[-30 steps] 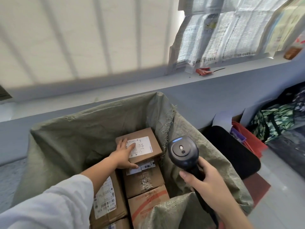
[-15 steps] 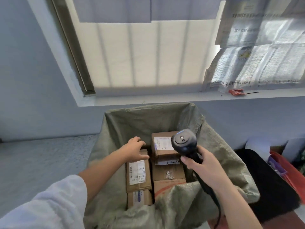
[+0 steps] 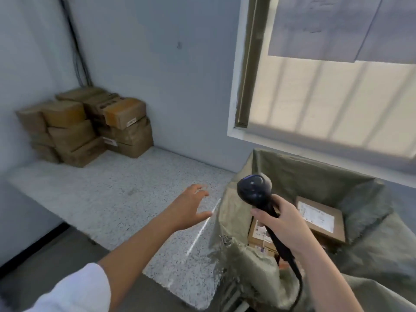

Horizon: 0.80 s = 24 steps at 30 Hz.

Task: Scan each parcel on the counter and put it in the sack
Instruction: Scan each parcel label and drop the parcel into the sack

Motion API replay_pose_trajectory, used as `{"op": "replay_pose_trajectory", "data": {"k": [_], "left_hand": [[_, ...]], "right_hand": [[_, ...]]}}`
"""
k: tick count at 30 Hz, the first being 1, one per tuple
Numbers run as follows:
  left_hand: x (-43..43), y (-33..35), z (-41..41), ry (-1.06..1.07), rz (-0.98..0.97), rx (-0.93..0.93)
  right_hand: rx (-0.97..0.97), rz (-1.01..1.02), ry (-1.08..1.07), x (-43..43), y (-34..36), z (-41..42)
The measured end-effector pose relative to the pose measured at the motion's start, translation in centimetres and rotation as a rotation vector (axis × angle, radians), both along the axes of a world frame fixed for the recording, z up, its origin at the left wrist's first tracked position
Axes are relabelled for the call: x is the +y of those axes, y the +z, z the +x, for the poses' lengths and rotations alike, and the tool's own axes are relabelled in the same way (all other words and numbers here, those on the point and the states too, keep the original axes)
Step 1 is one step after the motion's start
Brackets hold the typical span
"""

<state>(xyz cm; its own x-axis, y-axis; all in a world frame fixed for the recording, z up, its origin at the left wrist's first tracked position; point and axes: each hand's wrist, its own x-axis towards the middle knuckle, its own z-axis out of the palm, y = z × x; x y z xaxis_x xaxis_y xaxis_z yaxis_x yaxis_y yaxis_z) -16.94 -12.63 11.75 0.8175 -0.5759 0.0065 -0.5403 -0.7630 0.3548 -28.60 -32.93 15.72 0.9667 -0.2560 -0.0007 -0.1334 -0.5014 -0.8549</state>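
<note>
Brown cardboard parcels (image 3: 90, 124) stacked at far corner of speckled counter (image 3: 121, 206), well apart from empty, spread-fingered L hand (image 3: 189, 208); R hand (image 3: 281, 224) grips black handheld scanner (image 3: 254, 188) by green woven sack (image 3: 299, 174): lift topmost first, label up.

Parcel-handling back room.
Cardboard parcels (image 3: 90, 124) stand stacked in the far left corner of the speckled counter (image 3: 108, 199). At its right end, a woven sack (image 3: 292, 174) holds labelled boxes (image 3: 319, 218), handheld barcode scanner (image 3: 253, 189) above.
</note>
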Motion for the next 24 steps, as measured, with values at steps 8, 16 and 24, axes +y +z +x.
{"op": "replay_pose_trajectory", "data": {"k": [8,16,24], "left_hand": [[13.4,0.4,0.3,0.187,-0.040,-0.005],[29.9,0.8,2.6,0.263,0.016,0.004],[40.8,1.1,5.8,0.364,-0.006,-0.021]], "right_hand": [[0.034,0.027,0.156,11.4,0.7,4.1],[0.033,0.038,0.189,24.9,-0.3,8.9],[0.016,0.035,0.198,34.2,0.3,13.8]]}}
